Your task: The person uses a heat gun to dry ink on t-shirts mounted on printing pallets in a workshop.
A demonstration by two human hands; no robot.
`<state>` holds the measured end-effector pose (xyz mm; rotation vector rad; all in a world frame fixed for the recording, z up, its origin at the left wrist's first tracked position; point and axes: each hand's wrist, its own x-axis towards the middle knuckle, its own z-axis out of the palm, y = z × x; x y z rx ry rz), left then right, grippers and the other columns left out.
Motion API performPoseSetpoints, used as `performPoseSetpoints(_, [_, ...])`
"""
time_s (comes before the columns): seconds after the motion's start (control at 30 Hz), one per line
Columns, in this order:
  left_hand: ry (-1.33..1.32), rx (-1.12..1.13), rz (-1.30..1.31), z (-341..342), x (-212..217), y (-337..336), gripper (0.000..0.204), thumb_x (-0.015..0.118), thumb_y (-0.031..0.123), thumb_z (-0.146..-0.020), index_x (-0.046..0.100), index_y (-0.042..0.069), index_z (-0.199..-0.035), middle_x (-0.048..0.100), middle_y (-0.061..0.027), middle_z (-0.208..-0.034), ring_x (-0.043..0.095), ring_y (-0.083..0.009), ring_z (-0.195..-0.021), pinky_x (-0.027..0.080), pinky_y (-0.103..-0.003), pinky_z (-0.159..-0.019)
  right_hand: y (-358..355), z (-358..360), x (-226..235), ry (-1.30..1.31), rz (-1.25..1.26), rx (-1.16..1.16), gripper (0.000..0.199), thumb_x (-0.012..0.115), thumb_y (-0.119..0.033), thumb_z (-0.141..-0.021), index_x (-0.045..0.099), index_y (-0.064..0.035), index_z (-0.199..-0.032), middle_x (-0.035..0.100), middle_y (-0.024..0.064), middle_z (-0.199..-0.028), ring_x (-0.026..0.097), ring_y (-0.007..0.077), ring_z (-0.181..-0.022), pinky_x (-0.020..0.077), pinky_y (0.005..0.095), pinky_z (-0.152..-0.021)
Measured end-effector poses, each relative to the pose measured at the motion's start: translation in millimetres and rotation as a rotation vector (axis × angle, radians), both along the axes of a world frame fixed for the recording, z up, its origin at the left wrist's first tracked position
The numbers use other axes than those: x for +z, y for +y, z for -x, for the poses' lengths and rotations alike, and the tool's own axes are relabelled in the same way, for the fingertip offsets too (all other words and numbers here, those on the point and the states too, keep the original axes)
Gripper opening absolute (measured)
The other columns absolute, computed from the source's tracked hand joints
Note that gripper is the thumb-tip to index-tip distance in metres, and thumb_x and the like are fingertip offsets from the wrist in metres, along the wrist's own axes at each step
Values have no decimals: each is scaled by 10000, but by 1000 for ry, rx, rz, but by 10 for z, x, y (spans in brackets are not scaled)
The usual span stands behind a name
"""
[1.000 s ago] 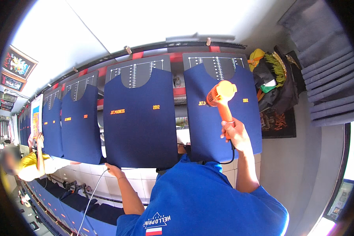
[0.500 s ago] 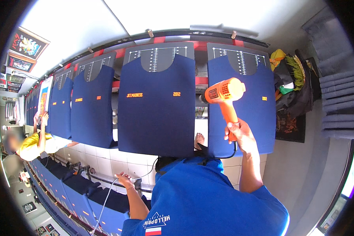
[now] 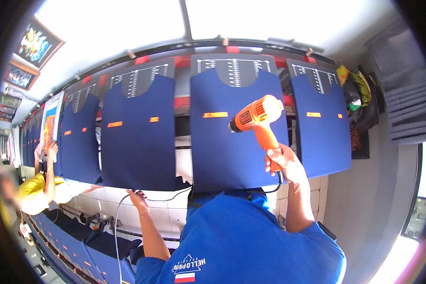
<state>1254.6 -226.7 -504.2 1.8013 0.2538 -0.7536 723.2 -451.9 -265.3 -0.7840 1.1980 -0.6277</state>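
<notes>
My right hand (image 3: 287,164) is wrapped round the handle of an orange heat gun (image 3: 262,115). The gun's dark nozzle points left, above a navy shirt (image 3: 232,161) stretched over a dark board with white measuring marks. Orange print runs across the shirt's chest, partly behind the gun. Down at the left, my left hand (image 3: 138,199) has its fingers closed on a cord (image 3: 117,227), which hangs in a pale loop toward the lower edge. A dark stretch of cord also runs from that hand toward my waist.
More navy shirts on boards, one to the left (image 3: 138,156) and one to the right (image 3: 322,142), line a long rack. A co-worker in a yellow top (image 3: 33,191) holds a framed screen (image 3: 50,125) farther left. Behind me stands another row of shirt boards (image 3: 97,258).
I have moved left along the rack, so the heat gun is now over the neighbouring shirt. My left hand has risen toward the boards, still with the cord.
</notes>
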Motion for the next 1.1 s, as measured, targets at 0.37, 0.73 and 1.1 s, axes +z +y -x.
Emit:
performPoseSetpoints(0.37, [-15, 212, 60, 56, 236, -471, 630, 309, 576, -1014, 600, 23, -1089, 638, -78, -856, 585, -168, -639, 455, -267, -538, -569, -1124, 121, 146, 105, 199, 430, 671, -433, -912, 529, -32, -975, 610, 34, -725, 634, 114, -615, 460, 229, -484])
performPoseSetpoints(0.73, [-145, 312, 6, 104, 228, -704, 707, 298, 490, -1028, 504, -136, -1285, 576, -199, -1310, 599, -316, -1146, 481, -347, -997, -663, -1244, 5, 220, 97, 221, 369, 640, -378, -947, 583, -13, -942, 581, 17, -702, 608, 101, -600, 457, 238, -498])
performPoseSetpoints(1.1, [-177, 336, -20, 110, 221, -727, 703, 327, 488, -1024, 526, -144, -1261, 594, -202, -1287, 606, -320, -1121, 475, -344, -987, -690, -1188, -79, 191, 93, 254, 430, 659, -439, -922, 582, -18, -952, 584, 21, -698, 593, 98, -579, 438, 225, -472])
